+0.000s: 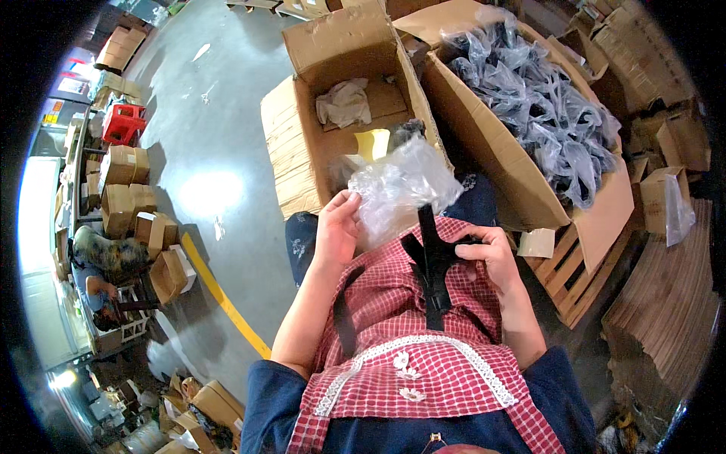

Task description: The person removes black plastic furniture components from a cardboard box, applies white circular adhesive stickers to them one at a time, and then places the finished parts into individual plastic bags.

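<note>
Warehouse floor, open cardboard boxes ahead. Left hand [336, 227] pinches the crinkled clear plastic bag [397, 185]; right hand [491, 253] grips the long black strap [432, 265], hanging vertically below the bag, between both hands.

A crumpled clear plastic bag [397, 189] is held up just in front of the open brown cardboard box [340, 113], pinched at its left edge by the left hand [338, 227]. From the bag's lower edge a flat black strap piece [432, 265] hangs straight down, its upper end inside the bag, a short side arm gripped by the right hand [491, 253] below the box.
</note>
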Tool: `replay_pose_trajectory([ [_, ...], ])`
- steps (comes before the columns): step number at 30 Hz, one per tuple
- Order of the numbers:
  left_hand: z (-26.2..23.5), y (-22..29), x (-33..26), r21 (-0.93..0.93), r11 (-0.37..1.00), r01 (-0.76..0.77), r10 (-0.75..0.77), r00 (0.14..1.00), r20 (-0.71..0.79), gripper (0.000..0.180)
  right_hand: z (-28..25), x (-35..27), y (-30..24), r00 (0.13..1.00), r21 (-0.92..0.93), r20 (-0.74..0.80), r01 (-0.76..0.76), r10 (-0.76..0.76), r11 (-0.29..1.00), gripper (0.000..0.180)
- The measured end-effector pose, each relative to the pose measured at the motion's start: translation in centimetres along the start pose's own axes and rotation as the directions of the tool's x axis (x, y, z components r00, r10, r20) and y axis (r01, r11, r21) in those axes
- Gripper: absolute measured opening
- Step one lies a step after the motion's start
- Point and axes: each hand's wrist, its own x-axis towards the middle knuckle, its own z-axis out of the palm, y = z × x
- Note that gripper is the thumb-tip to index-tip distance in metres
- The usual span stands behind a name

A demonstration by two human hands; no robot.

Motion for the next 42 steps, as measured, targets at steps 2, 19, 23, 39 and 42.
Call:
replay_pose_trajectory([
  [2, -0.1, -0.2, -1.2, 0.056, 0.998, 0.001, -0.001, 1.0, -0.002, 0.009, 0.8, -1.1, -0.5, 1.0, -0.031, 0.01, 0.011, -0.011, 0.999, 0.021],
  [19, -1.6, -2.8, -4.4, 0.604, 0.797, 0.0, -0.105, 0.985, 0.138, 0.024, 1.1, -3.8, 3.2, 0.99, 0.38, -0.065, 0.138, -0.122, 0.915, 0.025],
  [23, 0.7, -3.9, -6.9, 0.963, 0.224, -0.148, -0.054, 0.985, 0.164, 0.046, 1.4, -4.2, 4.2, 0.974, 0.199, -0.198, 0.147, -0.107, 0.969, 0.025],
  [39, 4.5, -3.3, -9.6, 0.868, 0.46, -0.188, -0.026, 0.974, 0.225, 0.038, 1.3, -4.3, 5.3, 0.976, 0.158, -0.216, 0.069, -0.034, 0.985, 0.02],
  [42, 4.1, -3.7, -9.5, 0.861, 0.44, -0.255, 0.045, 0.964, 0.263, 0.033, 1.3, -4.3, 5.3, 0.976, 0.148, -0.215, 0.066, -0.033, 0.987, 0.021],
])
